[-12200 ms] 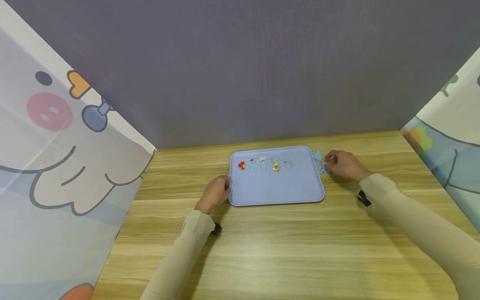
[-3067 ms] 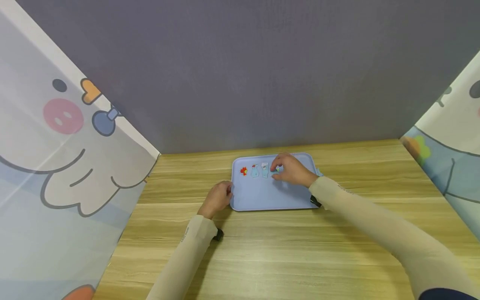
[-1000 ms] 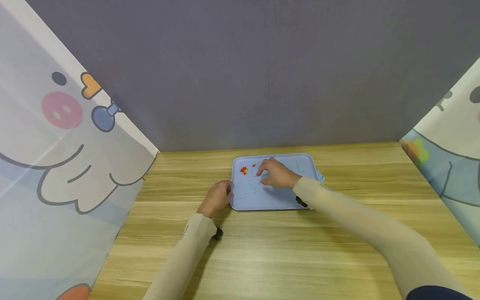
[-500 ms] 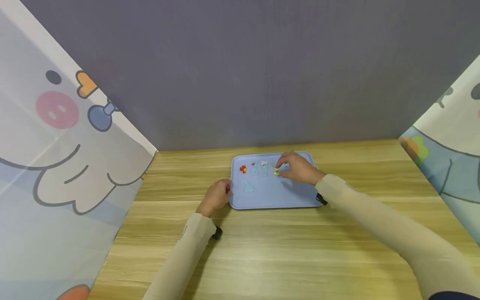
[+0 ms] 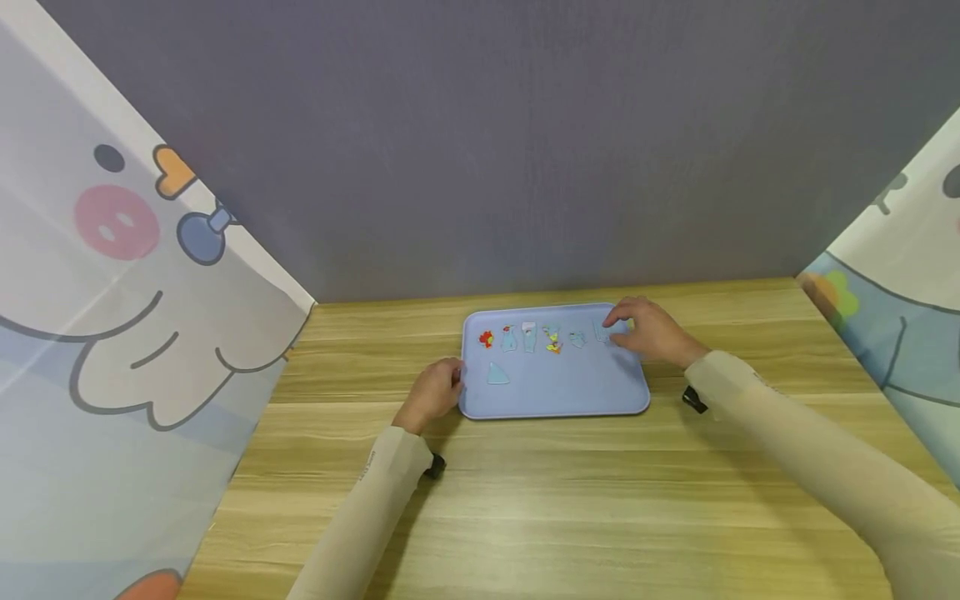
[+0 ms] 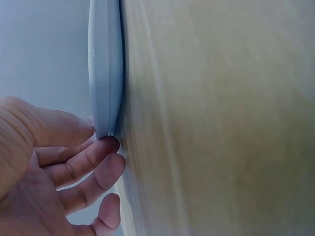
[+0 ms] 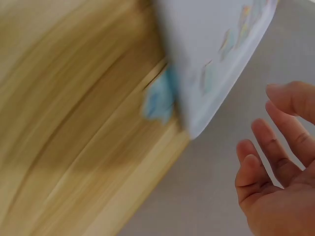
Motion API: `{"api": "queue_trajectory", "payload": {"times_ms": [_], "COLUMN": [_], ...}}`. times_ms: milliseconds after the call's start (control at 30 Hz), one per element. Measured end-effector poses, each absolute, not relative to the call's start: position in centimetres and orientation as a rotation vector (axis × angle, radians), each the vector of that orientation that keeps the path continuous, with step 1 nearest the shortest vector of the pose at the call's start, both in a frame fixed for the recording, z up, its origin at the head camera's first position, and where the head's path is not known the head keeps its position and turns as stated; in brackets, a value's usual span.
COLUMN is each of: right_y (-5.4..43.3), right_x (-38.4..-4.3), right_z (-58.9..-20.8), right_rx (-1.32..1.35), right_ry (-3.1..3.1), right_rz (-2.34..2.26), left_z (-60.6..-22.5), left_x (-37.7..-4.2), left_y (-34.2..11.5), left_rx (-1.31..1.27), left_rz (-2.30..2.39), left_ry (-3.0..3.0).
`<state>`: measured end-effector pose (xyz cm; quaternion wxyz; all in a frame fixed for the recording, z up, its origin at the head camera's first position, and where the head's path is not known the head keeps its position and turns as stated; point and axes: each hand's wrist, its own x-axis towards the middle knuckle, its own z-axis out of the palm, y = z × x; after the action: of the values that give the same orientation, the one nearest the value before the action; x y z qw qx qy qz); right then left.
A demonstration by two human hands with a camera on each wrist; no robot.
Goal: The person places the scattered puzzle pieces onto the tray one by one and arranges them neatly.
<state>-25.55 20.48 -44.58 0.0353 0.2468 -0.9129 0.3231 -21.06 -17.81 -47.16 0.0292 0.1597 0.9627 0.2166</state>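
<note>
My left hand [image 5: 433, 392] pinches the left edge of a pale blue tray [image 5: 562, 387], thumb on one side of the rim and fingers on the other. Small flat picture pieces lie in a row along the tray's far side, among them a red one [image 5: 487, 339], a yellow one [image 5: 553, 344] and a pale blue one [image 5: 602, 332] at the right end. Below the row lies a light blue triangular piece [image 5: 497, 374]. Over the tray's right edge hovers my right hand [image 5: 654, 335], thumb and fingers apart, holding nothing.
In the right wrist view a blue piece [image 7: 158, 101] lies on the wooden table [image 7: 74, 147] beside the tray's right edge. A grey panel [image 5: 555, 167] rises behind the table, with cartoon-printed panels [image 5: 135, 292] at both sides.
The triangular piece and the right-end piece have come onto the tray since the oldest frame. Over the last second my right hand has moved right across the tray; my left hand stays at its edge.
</note>
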Motion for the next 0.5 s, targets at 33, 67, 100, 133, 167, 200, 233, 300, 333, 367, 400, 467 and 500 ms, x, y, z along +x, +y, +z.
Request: {"api": "queue_trajectory", "payload": {"times_ms": [33, 67, 100, 133, 167, 200, 233, 300, 333, 367, 400, 467, 500], "right_y": [21.1, 21.7, 22.2, 22.7, 23.2, 23.6, 24.0, 24.7, 25.0, 25.3, 25.5, 26.0, 26.1], "right_x": [-25.5, -25.5, -25.4, -25.2, -25.1, -24.9, -24.8, -24.6, -24.6, -24.5, -24.5, -24.4, -24.4], "right_z": [-44.6, -44.6, -44.6, -44.6, -44.6, -44.6, -44.7, -44.8, -44.9, -45.0, -45.2, -45.5, -45.7], "right_rx": [0.746, 0.727, 0.712, 0.697, 0.684, 0.678, 0.673, 0.656, 0.643, 0.631, 0.626, 0.614, 0.617], "right_ry": [-2.808, -2.816, -2.822, -2.832, -2.841, -2.846, -2.849, -2.857, -2.863, -2.87, -2.872, -2.885, -2.891], "right_rz": [0.987, 0.977, 0.968, 0.962, 0.959, 0.958, 0.958, 0.976, 0.989, 0.995, 1.002, 1.006, 0.999], "left_z": [-47.2, -47.2, -47.2, -47.3, -47.3, -47.3, -47.3, -47.3, -47.2, -47.2, -47.2, -47.2, -47.2], "left_x": [-21.1, -21.1, -21.1, -21.1, -21.2, -21.2, -21.2, -21.2, -21.2, -21.2, -21.2, -21.2, -21.2], "left_y": [-17.8, -17.8, -17.8, -17.8, -17.8, -17.8, -17.8, -17.8, -17.8, -17.8, -17.8, -17.8, -17.8], "left_rx": [0.499, 0.501, 0.5, 0.496, 0.49, 0.485, 0.482, 0.473, 0.471, 0.467, 0.467, 0.463, 0.465], "left_rz": [0.665, 0.663, 0.662, 0.66, 0.658, 0.651, 0.648, 0.642, 0.643, 0.638, 0.632, 0.636, 0.635], "left_ry": [2.969, 2.97, 2.97, 2.969, 2.968, 2.967, 2.967, 2.964, 2.963, 2.961, 2.96, 2.954, 2.953]}}
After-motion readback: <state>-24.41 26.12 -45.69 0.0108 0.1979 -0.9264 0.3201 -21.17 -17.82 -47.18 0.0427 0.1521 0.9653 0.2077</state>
